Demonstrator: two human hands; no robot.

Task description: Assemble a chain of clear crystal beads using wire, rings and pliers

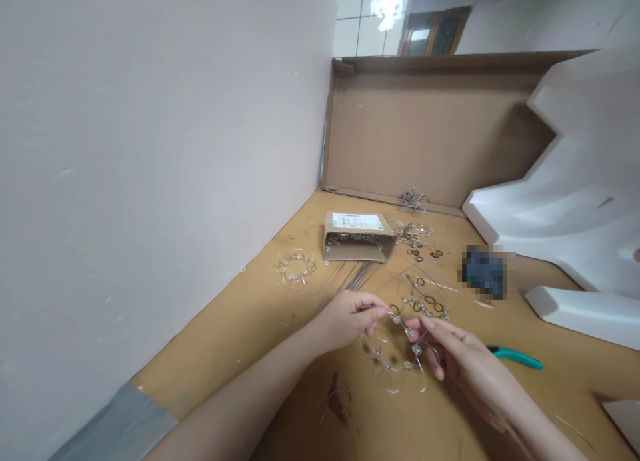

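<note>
Between my two hands hangs a ring of thin wire with clear beads [409, 365], its loose wire ends curling outward. My left hand [353, 317] is closed, thumb and fingertips pinching a wire at the ring's upper left. On the right side of the ring, my right hand [453, 344] grips the wire beside a bead between thumb and fingers. Just behind the hands lie dark small rings [434, 303] among more beads. Pliers with a teal handle [517, 356] rest to the right, partly hidden by my right hand.
An open cardboard box [357, 247] holding beads stands behind my hands, with loose straight wires [363, 274] in front. A finished-looking beaded wire ring [296, 269] lies left. Wire clusters [414, 199] sit at the back. White foam [530, 207] borders the right, a pale wall [165, 147] the left.
</note>
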